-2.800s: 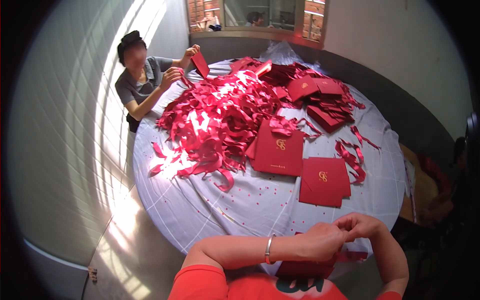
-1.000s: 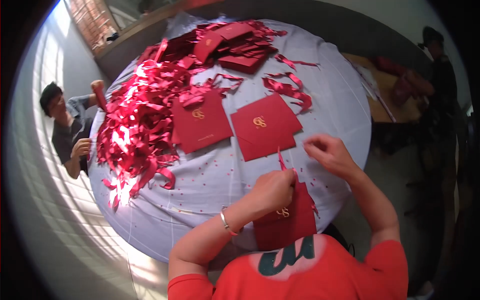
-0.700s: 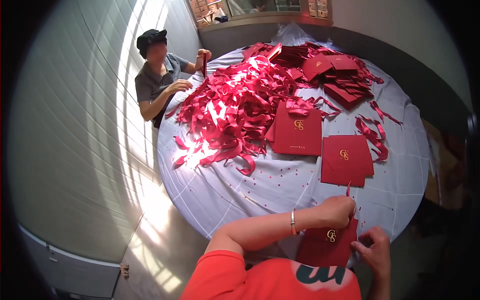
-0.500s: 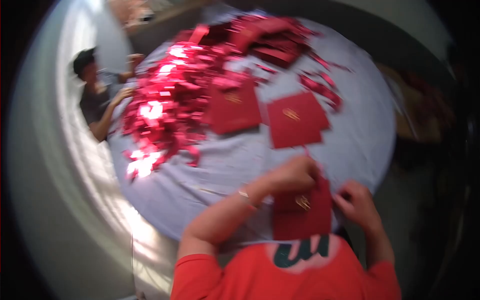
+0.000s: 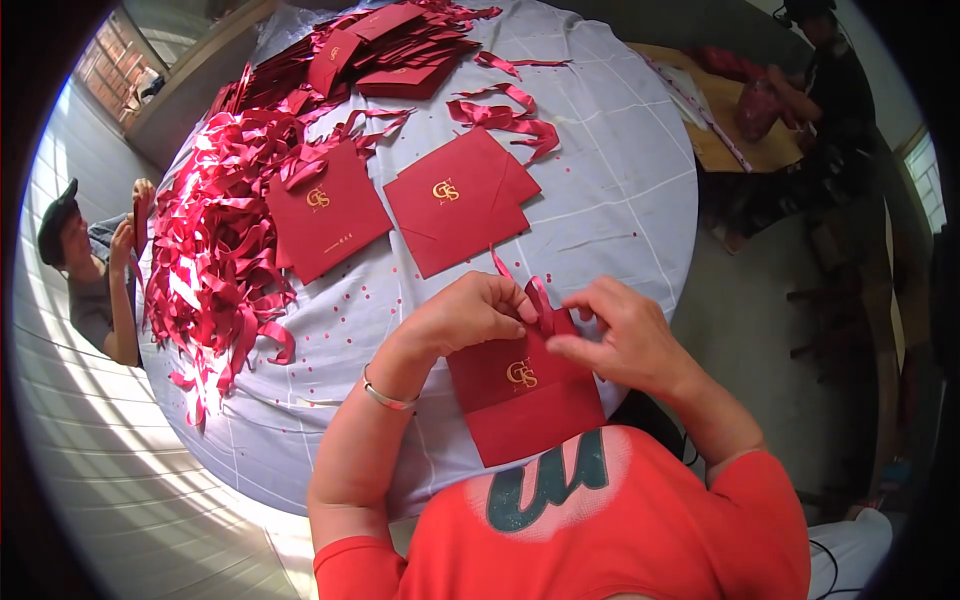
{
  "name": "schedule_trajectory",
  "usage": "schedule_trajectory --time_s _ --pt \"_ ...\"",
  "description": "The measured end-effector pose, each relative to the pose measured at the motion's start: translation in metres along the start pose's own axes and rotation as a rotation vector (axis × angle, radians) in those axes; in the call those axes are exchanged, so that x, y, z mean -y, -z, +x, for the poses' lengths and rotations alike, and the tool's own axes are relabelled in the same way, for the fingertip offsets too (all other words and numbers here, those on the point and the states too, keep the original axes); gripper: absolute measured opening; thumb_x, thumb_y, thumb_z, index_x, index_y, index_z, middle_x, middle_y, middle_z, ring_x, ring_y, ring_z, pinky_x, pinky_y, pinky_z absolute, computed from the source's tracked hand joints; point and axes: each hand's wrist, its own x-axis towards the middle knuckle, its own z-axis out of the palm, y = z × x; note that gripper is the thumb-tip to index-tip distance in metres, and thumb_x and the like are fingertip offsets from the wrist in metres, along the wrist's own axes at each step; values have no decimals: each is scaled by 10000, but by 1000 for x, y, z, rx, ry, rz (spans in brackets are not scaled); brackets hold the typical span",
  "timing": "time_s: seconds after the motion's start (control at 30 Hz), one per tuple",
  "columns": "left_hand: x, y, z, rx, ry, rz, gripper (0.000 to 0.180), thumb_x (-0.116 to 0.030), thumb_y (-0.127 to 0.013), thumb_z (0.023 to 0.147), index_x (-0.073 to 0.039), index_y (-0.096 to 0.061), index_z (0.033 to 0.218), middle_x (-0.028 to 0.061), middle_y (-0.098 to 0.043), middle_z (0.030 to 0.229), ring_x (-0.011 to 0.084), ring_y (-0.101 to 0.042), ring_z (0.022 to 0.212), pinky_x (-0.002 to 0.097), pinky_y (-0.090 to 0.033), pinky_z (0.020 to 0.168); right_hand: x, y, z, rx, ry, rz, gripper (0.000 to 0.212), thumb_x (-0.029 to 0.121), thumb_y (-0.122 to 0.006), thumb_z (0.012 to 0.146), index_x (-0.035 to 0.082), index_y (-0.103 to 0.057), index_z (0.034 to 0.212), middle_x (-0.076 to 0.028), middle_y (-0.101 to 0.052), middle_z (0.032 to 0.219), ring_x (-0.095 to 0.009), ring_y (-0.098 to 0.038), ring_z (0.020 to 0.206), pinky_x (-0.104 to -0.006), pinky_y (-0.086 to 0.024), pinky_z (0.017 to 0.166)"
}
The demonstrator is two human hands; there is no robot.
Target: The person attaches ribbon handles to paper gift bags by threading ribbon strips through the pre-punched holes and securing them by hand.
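A dark red gift bag (image 5: 530,420) with a gold emblem lies flat at the table's near edge, close to my body. From its upper edge a pink-red ribbon (image 5: 540,298) rises in a loop. My left hand (image 5: 472,315) pinches this ribbon between thumb and fingertips. Beside it, on the right, my right hand (image 5: 628,335) hovers over the bag's upper corner, thumb and forefinger spread around the ribbon's right side without visibly gripping it. The bag's top edge is partly hidden by my hands.
On the white-covered round table (image 5: 620,200), two groups of flat red bags (image 5: 328,215) (image 5: 455,205) lie ahead. A ribbon heap (image 5: 215,230) covers the left side, with a bag pile (image 5: 410,75) behind. One person (image 5: 90,270) handles ribbon at left; another (image 5: 830,110) sits far right.
My right hand has moved from the bag's right side up to the ribbon, near my left hand. The ribbon now stands up in a loop. The whole view has shifted.
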Motion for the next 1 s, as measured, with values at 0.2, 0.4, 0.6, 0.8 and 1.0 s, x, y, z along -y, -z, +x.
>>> schedule_trajectory --time_s 0.2,0.4,0.6,0.8,1.0 --pt "-8 -5 -3 10 -48 -20 163 100 -674 807 30 -673 953 30 -686 889 97 -645 836 229 -522 764 -19 -17 41 271 -413 472 205 193 -774 831 19 -691 901 -40 -691 776 -117 -653 688 -268 -501 626" --pt "-12 -3 -5 -19 -3 45 173 94 -672 804 14 -664 957 22 -682 904 96 -644 854 230 -521 769 -26 -11 30 194 -440 1023 129 67 -762 816 22 -691 913 -32 -701 876 -94 -636 784 -226 -501 723" --pt "-4 -6 -1 -30 -66 92 183 73 -697 798 4 -672 966 13 -688 883 91 -645 829 236 -519 769 -7 -20 21 -116 -226 1221 115 57 -718 870 28 -698 979 -81 -711 972 -70 -599 811 -195 -465 708" --pt "-7 -13 -5 -71 -99 266 124 -24 -721 837 19 -691 949 7 -701 832 78 -633 787 239 -515 728 0 -15 28 -311 -152 1159 127 46 -651 928 39 -655 1055 -128 -720 972 -33 -520 633 -176 -403 550" --pt "1 -15 0 -182 -221 421 134 -35 -682 855 22 -685 976 80 -706 795 95 -633 755 283 -508 697 19 -1 17 -247 10 1135 129 -21 -612 928 -2 -649 1050 -116 -725 957 -29 -590 693 -198 -503 605"
